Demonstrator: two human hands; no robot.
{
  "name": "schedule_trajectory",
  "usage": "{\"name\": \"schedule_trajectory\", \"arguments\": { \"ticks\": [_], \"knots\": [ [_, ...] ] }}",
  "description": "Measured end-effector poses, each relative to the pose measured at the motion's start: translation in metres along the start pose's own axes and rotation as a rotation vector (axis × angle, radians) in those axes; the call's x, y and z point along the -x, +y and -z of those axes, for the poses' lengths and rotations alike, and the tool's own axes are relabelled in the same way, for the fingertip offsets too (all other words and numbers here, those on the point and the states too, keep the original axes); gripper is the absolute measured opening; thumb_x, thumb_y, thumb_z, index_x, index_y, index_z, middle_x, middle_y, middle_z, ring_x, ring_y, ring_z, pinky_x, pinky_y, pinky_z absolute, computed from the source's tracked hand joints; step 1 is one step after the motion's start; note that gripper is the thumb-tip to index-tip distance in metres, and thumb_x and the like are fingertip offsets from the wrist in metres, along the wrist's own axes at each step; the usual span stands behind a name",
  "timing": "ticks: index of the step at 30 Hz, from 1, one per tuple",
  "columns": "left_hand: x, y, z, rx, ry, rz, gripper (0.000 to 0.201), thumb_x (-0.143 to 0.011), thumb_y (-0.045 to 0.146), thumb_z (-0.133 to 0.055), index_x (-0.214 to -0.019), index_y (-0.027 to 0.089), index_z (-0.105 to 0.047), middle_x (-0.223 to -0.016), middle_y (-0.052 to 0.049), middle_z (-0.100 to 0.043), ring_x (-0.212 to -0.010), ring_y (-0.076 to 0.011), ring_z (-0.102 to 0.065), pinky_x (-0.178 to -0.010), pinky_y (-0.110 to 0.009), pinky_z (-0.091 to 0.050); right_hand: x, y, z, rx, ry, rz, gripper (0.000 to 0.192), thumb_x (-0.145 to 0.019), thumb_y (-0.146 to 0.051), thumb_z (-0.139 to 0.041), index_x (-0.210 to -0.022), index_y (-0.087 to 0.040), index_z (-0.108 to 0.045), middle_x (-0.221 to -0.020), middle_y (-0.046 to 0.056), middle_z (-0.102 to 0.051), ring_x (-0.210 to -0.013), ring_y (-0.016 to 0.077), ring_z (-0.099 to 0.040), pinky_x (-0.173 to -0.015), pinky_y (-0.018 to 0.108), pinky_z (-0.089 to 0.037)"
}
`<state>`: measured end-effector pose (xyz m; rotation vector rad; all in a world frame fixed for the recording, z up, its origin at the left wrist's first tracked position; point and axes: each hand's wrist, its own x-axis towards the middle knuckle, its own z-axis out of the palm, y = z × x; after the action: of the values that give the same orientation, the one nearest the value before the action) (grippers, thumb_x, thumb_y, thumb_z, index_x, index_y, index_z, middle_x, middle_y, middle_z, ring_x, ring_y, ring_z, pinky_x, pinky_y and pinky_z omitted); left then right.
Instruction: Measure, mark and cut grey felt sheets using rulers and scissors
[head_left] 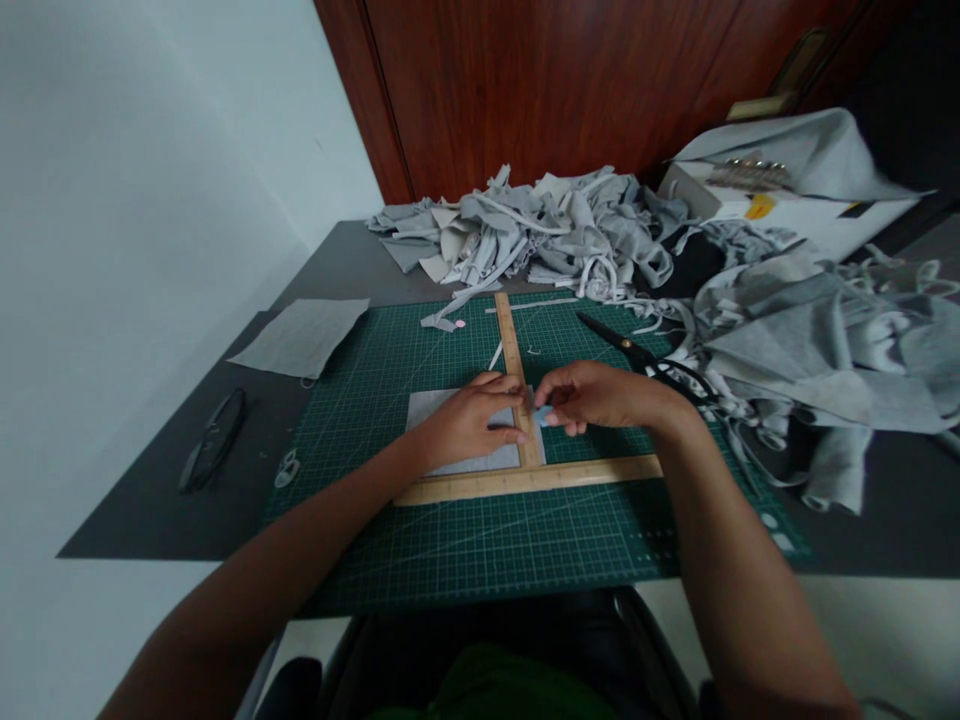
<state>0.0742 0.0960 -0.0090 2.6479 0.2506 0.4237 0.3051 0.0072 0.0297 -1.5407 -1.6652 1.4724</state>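
A wooden L-square ruler (pixel 517 480) lies on the green cutting mat (pixel 480 540), its long arm running away from me. Under it lies a grey fabric rectangle (pixel 431 408). My left hand (pixel 472 420) presses flat on the fabric and against the ruler's upright arm. My right hand (pixel 600 397) pinches a small light-blue piece, likely chalk (pixel 541 413), with its tip at the ruler's right edge.
Black scissors (pixel 626 348) lie on the mat to the right. Heaps of grey fabric scraps (pixel 555 235) fill the back and right (pixel 817 340). A loose grey fabric piece (pixel 304 335) and a dark oval object (pixel 214 440) lie at left. A white box (pixel 787 200) stands at back right.
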Motion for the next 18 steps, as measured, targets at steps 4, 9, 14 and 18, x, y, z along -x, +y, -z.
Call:
{"name": "schedule_trajectory", "arguments": {
  "ticks": [4,9,14,18],
  "knots": [
    [0.001,-0.002,-0.001,0.007,0.003,0.001,0.042,-0.085,0.031,-0.083,-0.124,0.021,-0.07,-0.133,-0.009,-0.063,-0.128,-0.0287,-0.054,-0.112,-0.048,-0.045,-0.008,0.008,0.013,-0.014,0.284,0.1,0.016,-0.086,-0.031,-0.072,-0.094,-0.021,-0.063,-0.062,-0.005,-0.061,-0.055,0.0129,-0.058,-0.053,0.024,-0.046],
    [0.001,-0.002,-0.001,0.008,0.01,0.003,0.042,-0.085,0.03,-0.083,-0.124,0.022,-0.07,-0.132,-0.008,-0.063,-0.129,-0.0288,-0.054,-0.114,-0.049,-0.044,-0.011,0.011,0.015,0.042,0.292,0.162,0.011,-0.093,-0.032,-0.064,-0.096,-0.023,-0.058,-0.062,-0.007,-0.052,-0.054,0.0118,-0.051,-0.05,0.023,-0.04],
    [0.0,0.0,0.0,0.019,0.0,0.001,0.034,-0.087,0.03,-0.082,-0.118,0.023,-0.071,-0.126,-0.007,-0.064,-0.124,-0.0276,-0.055,-0.11,-0.047,-0.046,-0.005,0.002,0.007,0.005,0.123,0.141,0.011,-0.092,-0.033,-0.064,-0.095,-0.023,-0.059,-0.072,-0.006,-0.055,-0.059,0.0109,-0.053,-0.054,0.023,-0.044],
    [0.0,-0.001,0.0,0.015,-0.004,-0.011,0.027,-0.088,0.03,-0.081,-0.112,0.022,-0.072,-0.119,-0.007,-0.065,-0.121,-0.0264,-0.057,-0.109,-0.046,-0.045,-0.002,-0.001,0.002,-0.044,-0.068,0.151,0.012,-0.083,-0.03,-0.073,-0.087,-0.021,-0.065,-0.073,-0.005,-0.06,-0.066,0.0124,-0.058,-0.063,0.025,-0.049]
  ]
}}
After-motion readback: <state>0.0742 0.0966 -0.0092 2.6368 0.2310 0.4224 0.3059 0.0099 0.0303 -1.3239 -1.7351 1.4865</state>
